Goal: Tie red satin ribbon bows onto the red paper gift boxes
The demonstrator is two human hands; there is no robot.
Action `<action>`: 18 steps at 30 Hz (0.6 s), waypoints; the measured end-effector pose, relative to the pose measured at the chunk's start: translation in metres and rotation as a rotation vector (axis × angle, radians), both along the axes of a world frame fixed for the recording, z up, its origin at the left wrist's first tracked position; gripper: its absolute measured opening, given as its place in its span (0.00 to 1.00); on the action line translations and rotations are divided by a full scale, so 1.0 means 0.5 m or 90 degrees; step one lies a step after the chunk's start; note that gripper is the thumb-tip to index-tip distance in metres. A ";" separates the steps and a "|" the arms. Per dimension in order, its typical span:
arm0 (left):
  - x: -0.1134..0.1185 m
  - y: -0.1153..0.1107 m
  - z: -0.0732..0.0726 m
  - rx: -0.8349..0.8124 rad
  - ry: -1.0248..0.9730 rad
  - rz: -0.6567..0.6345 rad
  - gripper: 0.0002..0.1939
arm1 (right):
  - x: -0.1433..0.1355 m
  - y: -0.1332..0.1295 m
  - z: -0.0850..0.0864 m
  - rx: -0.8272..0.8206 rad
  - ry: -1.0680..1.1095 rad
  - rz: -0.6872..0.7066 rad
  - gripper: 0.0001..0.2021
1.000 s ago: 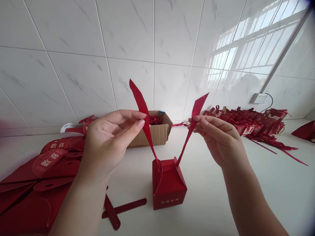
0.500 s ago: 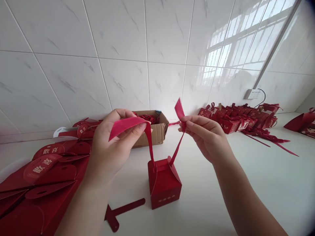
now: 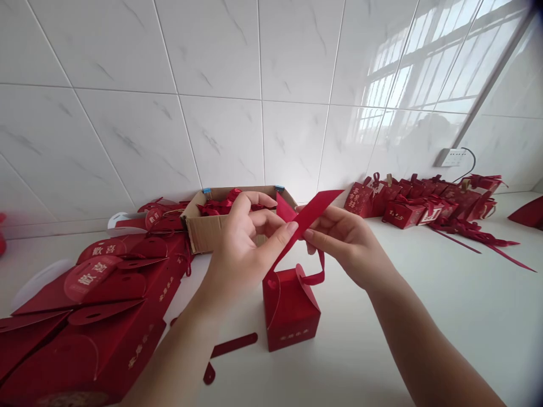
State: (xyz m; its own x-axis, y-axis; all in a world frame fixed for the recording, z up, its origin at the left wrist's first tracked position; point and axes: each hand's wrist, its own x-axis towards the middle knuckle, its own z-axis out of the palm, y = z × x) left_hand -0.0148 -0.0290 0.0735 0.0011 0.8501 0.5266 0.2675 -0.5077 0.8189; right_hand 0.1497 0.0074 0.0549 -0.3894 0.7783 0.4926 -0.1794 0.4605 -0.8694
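Observation:
A small red gift box (image 3: 292, 316) with gold lettering stands upright on the white table, its top flaps drawn inward. A red ribbon (image 3: 321, 206) comes up from holes in the flaps, and its two ends cross above the box. My left hand (image 3: 254, 237) pinches the ribbon between thumb and fingers at the crossing. Close beside it, my right hand (image 3: 345, 243) pinches the ribbon too, its fingertips partly hidden behind the band. On the right, a loop of ribbon hangs down to the flap.
Behind my left hand stands an open cardboard box (image 3: 203, 232) of red ribbons. Larger red boxes (image 3: 139, 333) crowd the left. Dark red strips (image 3: 235, 345) lie by the gift box. Several small finished boxes (image 3: 403, 215) line the tiled wall, below a power socket (image 3: 450, 157).
My hands have come together above the box, the left moving right. The ribbon ends, apart before, now cross each other. The view has shifted slightly.

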 end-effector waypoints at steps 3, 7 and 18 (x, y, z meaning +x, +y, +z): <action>-0.005 0.002 0.000 -0.022 0.031 -0.001 0.15 | 0.002 0.005 -0.004 0.015 0.022 0.012 0.07; -0.007 0.005 0.001 -0.046 0.043 -0.042 0.12 | 0.001 0.007 -0.009 0.016 0.027 0.026 0.10; -0.015 0.012 0.005 -0.035 0.094 -0.076 0.05 | -0.006 0.013 -0.009 0.049 0.004 0.087 0.09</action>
State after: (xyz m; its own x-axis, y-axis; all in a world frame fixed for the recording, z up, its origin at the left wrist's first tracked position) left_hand -0.0224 -0.0229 0.0758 0.1781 0.8669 0.4656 0.3277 -0.4984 0.8026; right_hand 0.1466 0.0138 0.0504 -0.4858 0.6779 0.5518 -0.2506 0.4968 -0.8309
